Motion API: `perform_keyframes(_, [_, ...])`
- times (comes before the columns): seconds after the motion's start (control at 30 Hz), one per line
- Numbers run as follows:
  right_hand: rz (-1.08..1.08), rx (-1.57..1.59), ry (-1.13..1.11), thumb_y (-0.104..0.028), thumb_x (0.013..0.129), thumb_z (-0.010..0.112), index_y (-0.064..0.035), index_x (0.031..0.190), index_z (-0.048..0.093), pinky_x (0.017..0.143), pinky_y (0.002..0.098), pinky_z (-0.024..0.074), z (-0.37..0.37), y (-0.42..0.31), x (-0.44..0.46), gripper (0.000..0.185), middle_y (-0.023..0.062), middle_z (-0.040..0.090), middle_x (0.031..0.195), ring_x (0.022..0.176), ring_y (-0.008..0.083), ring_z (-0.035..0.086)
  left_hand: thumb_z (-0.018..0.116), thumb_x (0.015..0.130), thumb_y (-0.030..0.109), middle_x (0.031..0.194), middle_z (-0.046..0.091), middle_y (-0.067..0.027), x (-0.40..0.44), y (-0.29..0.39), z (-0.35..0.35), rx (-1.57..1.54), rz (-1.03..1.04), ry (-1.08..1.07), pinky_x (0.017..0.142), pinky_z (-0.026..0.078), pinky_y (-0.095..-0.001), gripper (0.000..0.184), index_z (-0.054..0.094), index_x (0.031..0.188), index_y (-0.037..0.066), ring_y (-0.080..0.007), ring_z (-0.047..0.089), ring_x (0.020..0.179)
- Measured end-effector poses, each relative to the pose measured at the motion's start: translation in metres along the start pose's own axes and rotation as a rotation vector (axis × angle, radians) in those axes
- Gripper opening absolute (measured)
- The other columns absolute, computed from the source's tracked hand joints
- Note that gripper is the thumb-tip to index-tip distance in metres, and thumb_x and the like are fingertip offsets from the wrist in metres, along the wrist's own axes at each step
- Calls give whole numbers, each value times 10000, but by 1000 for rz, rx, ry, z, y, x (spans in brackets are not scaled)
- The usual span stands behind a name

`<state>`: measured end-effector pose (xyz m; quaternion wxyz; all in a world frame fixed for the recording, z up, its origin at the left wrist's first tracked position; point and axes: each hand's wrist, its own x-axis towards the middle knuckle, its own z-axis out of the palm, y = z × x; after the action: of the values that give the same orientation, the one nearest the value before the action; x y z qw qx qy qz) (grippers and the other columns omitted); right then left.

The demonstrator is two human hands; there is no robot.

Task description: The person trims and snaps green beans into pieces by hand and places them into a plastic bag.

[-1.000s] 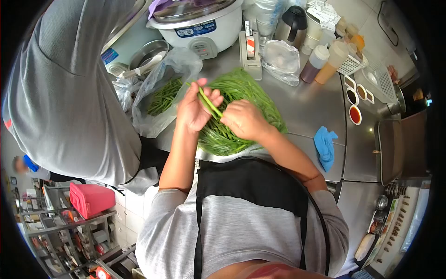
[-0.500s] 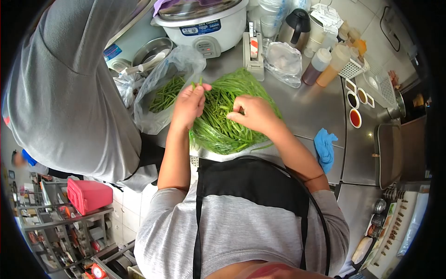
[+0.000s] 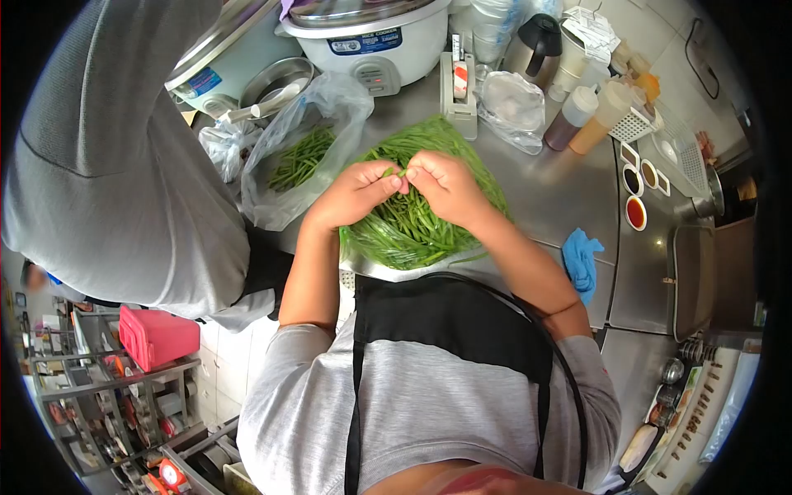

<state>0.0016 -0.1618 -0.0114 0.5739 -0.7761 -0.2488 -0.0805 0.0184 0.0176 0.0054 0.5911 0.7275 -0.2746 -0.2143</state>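
Note:
A heap of green beans (image 3: pixel 421 227) lies in an open green-tinted plastic bag (image 3: pixel 371 246) on the steel counter. Above it, my left hand (image 3: pixel 360 195) and my right hand (image 3: pixel 447 189) meet, almost touching. Both are closed in a pinch on one green bean (image 3: pixel 399 173), whose short green bit shows between the fingertips. Left of my hands, a clear plastic bag (image 3: pixel 268 198) stands with its mouth wide, holding shorter green bean pieces (image 3: pixel 304 158).
A person in a grey top (image 3: pixel 124 198) stands close on the left. Behind the beans are a rice cooker (image 3: pixel 371 49), a tape dispenser (image 3: pixel 459 107) and a thermos jug (image 3: pixel 532 49). Sauce bottles (image 3: pixel 571 117), small sauce dishes (image 3: pixel 634 213) and a blue cloth (image 3: pixel 582 262) sit to the right.
My hands, apart before, have come together over the heap. The left moved right and down, with the fingers of both now on one bean. The neighbouring person shifted slightly left.

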Motion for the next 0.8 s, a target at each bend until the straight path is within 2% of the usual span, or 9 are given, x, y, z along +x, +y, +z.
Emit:
perform_keyframes(0.03, [151,238,-18,-138,802,488,-44,653,491,495,278,396,3,0,-2,176,34,478,569,532,131,498,507,856,177,783,586,-26,-2,2,-3,-36,-28,-48,696,404,-246,191,577,874,1,-95,506,744])
perform_keyframes(0.13, [348,961,-50,-133,822,453,-15,665,505,492,238,390,2,2,-1,203,20,486,566,524,79,468,508,842,157,791,588,-54,-1,-4,-8,401,44,57,697,410,-260,183,570,905,-3,-117,522,745])
perform_keyframes(0.23, [295,394,-65,-153,852,443,-8,706,508,500,211,386,-8,3,4,215,14,488,591,531,58,452,502,825,137,781,582,-71,-9,-1,-35,582,-91,305,705,410,-267,204,563,949,-13,-138,522,743])
perform_keyframes(0.4, [234,-139,8,-234,771,581,-48,726,599,485,286,410,-5,9,1,193,54,527,559,497,142,509,512,796,231,1020,562,-196,-16,-40,-101,871,-166,544,843,392,-354,372,516,1085,-3,-326,520,976])
perform_keyframes(0.5, [68,-398,31,-255,728,615,-83,690,602,508,327,425,1,2,-1,177,68,558,612,553,209,549,520,789,266,1117,500,-236,-23,-49,-118,958,-228,672,899,355,-359,473,457,1159,-21,-344,459,1068])
perform_keyframes(0.53, [1,-459,3,-258,716,619,-90,682,601,516,339,428,5,7,-3,173,68,566,632,580,226,557,520,797,274,1144,476,-254,-25,-44,-119,808,-245,694,911,343,-356,495,437,1178,-31,-349,442,1088])
perform_keyframes(0.63, [-41,-586,-148,-283,689,622,-96,657,595,570,369,420,21,12,-14,192,58,573,670,649,236,568,542,812,199,1135,517,-165,-27,-50,-117,744,-164,714,840,397,-286,458,431,1192,-31,-196,526,984])
perform_keyframes(0.7, [-52,-710,-266,-275,693,624,-91,666,598,577,367,409,32,13,-17,188,49,566,652,643,234,558,552,811,177,1115,529,-147,-26,-49,-105,609,-117,708,824,401,-275,441,441,1187,-24,-167,520,969])
perform_keyframes(0.8, [11,-839,-213,-312,676,624,-82,658,599,622,362,397,40,2,-16,232,66,562,654,680,225,556,557,811,154,1074,546,-124,-23,-24,-78,511,-41,672,805,405,-269,410,459,1175,-7,-148,518,936])
